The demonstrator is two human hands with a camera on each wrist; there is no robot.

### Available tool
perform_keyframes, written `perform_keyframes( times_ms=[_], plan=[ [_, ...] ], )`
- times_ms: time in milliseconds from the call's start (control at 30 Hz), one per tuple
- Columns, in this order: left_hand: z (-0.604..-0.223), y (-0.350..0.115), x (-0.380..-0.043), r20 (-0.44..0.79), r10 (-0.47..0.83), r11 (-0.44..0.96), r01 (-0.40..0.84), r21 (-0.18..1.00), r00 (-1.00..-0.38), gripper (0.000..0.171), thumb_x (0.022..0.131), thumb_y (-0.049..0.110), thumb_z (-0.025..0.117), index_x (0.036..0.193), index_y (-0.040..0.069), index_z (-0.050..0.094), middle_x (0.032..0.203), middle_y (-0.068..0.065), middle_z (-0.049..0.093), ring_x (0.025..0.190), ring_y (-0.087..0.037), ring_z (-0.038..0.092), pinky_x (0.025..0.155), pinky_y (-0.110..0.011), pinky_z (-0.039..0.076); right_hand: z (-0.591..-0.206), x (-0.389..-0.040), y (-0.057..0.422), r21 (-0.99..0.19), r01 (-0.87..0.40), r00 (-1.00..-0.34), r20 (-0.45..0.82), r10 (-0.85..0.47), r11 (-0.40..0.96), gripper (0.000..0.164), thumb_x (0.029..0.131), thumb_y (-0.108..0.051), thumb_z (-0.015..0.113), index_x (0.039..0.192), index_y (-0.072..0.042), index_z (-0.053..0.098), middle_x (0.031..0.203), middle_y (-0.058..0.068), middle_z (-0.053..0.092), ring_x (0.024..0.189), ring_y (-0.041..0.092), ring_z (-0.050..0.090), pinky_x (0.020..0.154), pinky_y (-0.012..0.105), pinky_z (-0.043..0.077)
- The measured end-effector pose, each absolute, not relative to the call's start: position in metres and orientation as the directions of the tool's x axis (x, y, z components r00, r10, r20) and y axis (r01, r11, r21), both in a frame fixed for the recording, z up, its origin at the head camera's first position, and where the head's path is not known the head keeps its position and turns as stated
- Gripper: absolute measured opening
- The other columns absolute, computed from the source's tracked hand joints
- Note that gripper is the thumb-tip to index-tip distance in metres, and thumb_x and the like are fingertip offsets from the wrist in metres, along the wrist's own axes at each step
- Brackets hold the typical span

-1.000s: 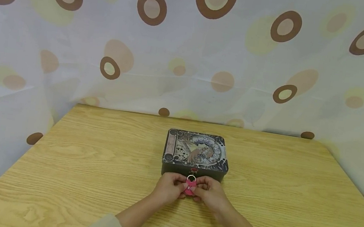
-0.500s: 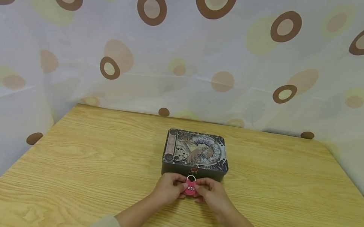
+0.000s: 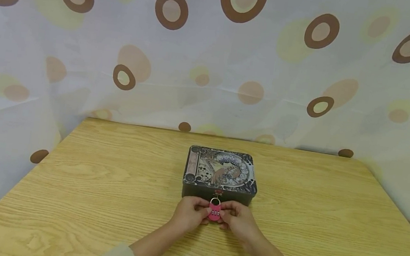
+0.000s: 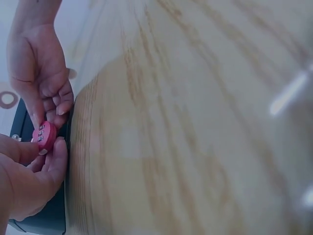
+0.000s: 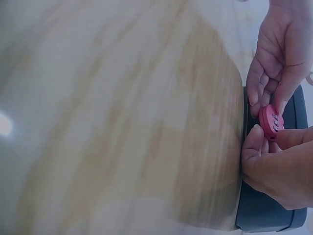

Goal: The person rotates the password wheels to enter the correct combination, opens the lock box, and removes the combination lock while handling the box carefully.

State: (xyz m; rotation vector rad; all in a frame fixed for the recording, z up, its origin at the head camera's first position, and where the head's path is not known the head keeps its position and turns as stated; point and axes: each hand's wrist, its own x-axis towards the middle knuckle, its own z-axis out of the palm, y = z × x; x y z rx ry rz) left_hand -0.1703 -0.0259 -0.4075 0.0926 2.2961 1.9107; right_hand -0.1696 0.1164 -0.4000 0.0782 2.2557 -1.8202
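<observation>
A pink combination padlock (image 3: 214, 212) with a silver shackle hangs at the front of a dark box with a patterned lid (image 3: 222, 169), below its red-toned clasp (image 3: 218, 192). My left hand (image 3: 190, 214) pinches the padlock's left side between thumb and fingers. On the other side, my right hand (image 3: 240, 220) pinches it with the thumb at the right edge of the dials. Both wrist views show the padlock (image 4: 45, 136) between the two hands, its number dials facing up. The digits are too small to read. Fingers partly hide the box front.
The box stands on a wood-grain table (image 3: 106, 184). A pale curtain (image 3: 205, 59) with brown and yellow ovals hangs behind the table and along its sides. Light reflects off the table's near edge, between the forearms.
One second ago my right thumb lay across the dials. It has moved right to the padlock's edge, and the row of dials shows. The left hand keeps its grip; the box stays put.
</observation>
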Motion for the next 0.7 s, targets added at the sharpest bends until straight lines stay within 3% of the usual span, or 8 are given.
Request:
perform_keyframes(
  times_ms=[233, 467, 700],
  plan=[
    [-0.4065, -0.0249, -0.1674, -0.112, 0.116, 0.134, -0.096, 0.986, -0.987, 0.017, 0.086, -0.007, 0.055, 0.099, -0.017, 0.060, 0.080, -0.025, 0.067, 0.062, -0.018, 0.067, 0.057, -0.028, 0.058, -0.4016, -0.1690, 0.1124, -0.957, 0.195, -0.977, -0.210, -0.048, 0.216, 0.018, 0.089, 0.004, 0.050, 0.103, 0.014, 0.054, 0.078, 0.009, 0.060, 0.068, 0.011, 0.056, 0.058, 0.022, 0.050],
    [-0.4070, -0.0222, -0.1648, -0.126, 0.068, 0.098, -0.119, 0.988, -0.990, 0.017, 0.085, -0.009, 0.055, 0.097, -0.020, 0.060, 0.082, -0.030, 0.067, 0.060, -0.017, 0.066, 0.056, -0.028, 0.058, -0.4016, -0.1678, 0.1090, -0.954, 0.200, -0.979, -0.203, 0.006, 0.222, 0.016, 0.089, 0.005, 0.050, 0.102, 0.013, 0.055, 0.078, 0.010, 0.058, 0.066, 0.012, 0.054, 0.057, 0.022, 0.050],
    [-0.4043, -0.0202, -0.1606, -0.133, 0.010, 0.114, -0.131, 0.985, -0.991, 0.017, 0.085, -0.004, 0.058, 0.095, -0.016, 0.065, 0.082, -0.027, 0.068, 0.062, -0.022, 0.069, 0.055, -0.026, 0.058, -0.4001, -0.1659, 0.1069, -0.952, 0.204, -0.979, -0.205, 0.020, 0.230, 0.017, 0.090, 0.003, 0.051, 0.102, 0.013, 0.055, 0.080, 0.011, 0.057, 0.068, 0.012, 0.053, 0.059, 0.022, 0.051]
  ],
)
